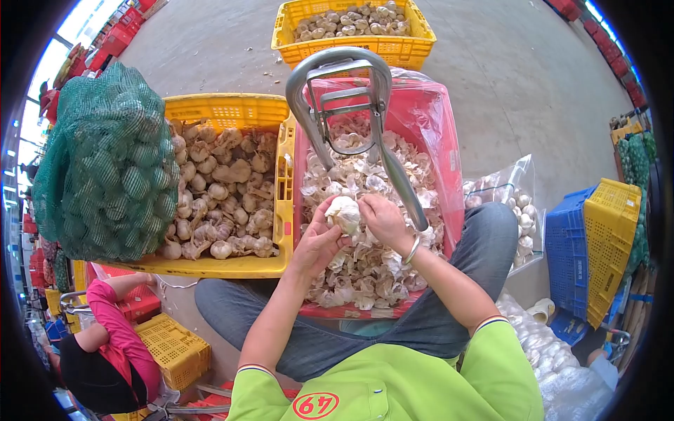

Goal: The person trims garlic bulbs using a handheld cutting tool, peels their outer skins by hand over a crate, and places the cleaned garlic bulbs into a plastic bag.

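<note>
A whitish garlic bulb (343,213) with loose papery skin sits in the fingers of my left hand (319,244), above a red crate (449,140). My right hand (385,219) is closed, its thumb and fingertips pinched against the bulb's right side. What exactly lies between those fingertips is hidden. Beneath both hands, garlic skins (372,281) fill the crate. A curved grey metal frame with a lever (400,179) rises over the crate, its lower end close to my right hand.
On my left stands a yellow crate of unpeeled garlic (284,196), beside a green net sack (112,168). Another yellow crate (351,50) is ahead. A clear bag of garlic (523,210) and a blue crate (567,245) stand right. Another person (119,337) is at lower left.
</note>
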The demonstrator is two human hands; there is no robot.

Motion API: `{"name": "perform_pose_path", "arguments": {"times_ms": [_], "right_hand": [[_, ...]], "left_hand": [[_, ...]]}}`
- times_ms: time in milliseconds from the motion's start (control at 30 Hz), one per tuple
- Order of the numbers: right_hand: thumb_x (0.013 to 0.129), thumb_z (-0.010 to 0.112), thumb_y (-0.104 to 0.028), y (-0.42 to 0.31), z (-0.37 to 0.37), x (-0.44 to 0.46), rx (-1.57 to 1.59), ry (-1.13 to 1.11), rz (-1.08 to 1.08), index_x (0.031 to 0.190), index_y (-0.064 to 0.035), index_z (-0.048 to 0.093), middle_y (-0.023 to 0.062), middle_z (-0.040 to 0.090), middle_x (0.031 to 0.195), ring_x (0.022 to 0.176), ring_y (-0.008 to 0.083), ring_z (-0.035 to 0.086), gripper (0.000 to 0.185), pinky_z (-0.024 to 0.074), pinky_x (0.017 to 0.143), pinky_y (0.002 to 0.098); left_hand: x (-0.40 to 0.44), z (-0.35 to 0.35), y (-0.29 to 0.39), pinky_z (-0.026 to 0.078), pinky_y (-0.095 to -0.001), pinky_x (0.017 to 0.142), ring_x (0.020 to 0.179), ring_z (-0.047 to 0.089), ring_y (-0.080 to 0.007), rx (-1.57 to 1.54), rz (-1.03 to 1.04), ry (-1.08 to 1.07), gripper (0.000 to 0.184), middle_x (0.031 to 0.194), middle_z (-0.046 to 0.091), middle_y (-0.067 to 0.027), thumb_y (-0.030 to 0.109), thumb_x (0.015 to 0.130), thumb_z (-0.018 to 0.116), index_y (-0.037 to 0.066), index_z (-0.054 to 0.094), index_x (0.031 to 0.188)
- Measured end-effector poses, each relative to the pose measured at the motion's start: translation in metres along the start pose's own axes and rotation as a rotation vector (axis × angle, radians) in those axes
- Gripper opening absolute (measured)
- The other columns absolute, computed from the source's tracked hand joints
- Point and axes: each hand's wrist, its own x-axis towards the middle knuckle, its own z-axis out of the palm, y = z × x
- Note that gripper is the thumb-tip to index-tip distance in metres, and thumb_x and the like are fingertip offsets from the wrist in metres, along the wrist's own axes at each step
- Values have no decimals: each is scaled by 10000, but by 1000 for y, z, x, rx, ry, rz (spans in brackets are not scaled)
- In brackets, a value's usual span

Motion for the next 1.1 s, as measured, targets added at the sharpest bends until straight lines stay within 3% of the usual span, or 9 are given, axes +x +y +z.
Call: {"name": "perform_pose_path", "arguments": {"times_ms": [33,133,233,267,567,667,767,867,1100], "right_hand": [[934,452,-241,0,-4,3,-77,-25,-86,1064,-57,589,74,546,847,761,139,542,263,452,641,287],[897,533,-209,-16,-6,5,396,-37,-34,1085,-84,598,81,509,968,799,128,536,235,459,638,269],[837,627,-211,-37,-13,-6,265,-104,-158,1082,-100,611,114,484,1065,822,193,561,269,473,725,298],[784,687,-136,-27,-2,-6,391,-11,-218,1054,-110,632,81,459,1062,809,141,546,277,468,701,257],[814,649,-114,-30,-2,-9,399,92,-160,889,-30,618,65,542,953,742,105,547,117,457,665,238],[832,626,-120,-20,-6,-3,237,132,47,882,-7,595,79,579,863,748,133,566,127,465,675,265],[886,558,-139,-1,0,6,407,95,129,958,7,587,54,566,898,743,97,530,166,436,632,244],[905,537,-215,-16,-5,6,450,172,4,949,0,578,62,616,848,813,128,573,224,460,735,274],[862,587,-338,-23,-17,5,570,-387,150,897,-43,539,-5,516,766,673,52,470,301,400,568,211]], "left_hand": [[0,-2,0,474,-297,775,1047,511,-144,36,18,3,625,1210,479,-44,54,850,580,146,252,1373],[3,-14,-1,488,-297,777,1040,525,-153,202,14,59,629,1204,478,-50,38,840,590,140,255,1363],[7,-13,-6,497,-281,760,982,552,-141,243,26,74,631,1177,490,-55,12,833,592,130,255,1354],[7,-12,-8,499,-277,756,959,560,-136,233,34,70,632,1168,494,-56,4,831,593,127,255,1351],[7,-12,-5,507,-276,725,962,567,-147,250,35,32,619,1163,497,-59,-14,834,566,111,249,1351],[6,-11,-5,508,-279,732,971,567,-150,296,23,58,630,1175,492,-68,-30,824,559,108,247,1353],[6,-3,-3,512,-286,748,986,564,-161,303,56,60,630,1175,496,-80,-36,814,560,104,258,1349],[5,-2,0,515,-297,767,996,557,-164,300,84,64,624,1174,498,-86,-33,806,569,96,274,1341],[3,-12,7,473,-275,842,1007,534,-135,645,69,-9,535,1107,517,-57,-33,771,618,46,372,1239]]}}
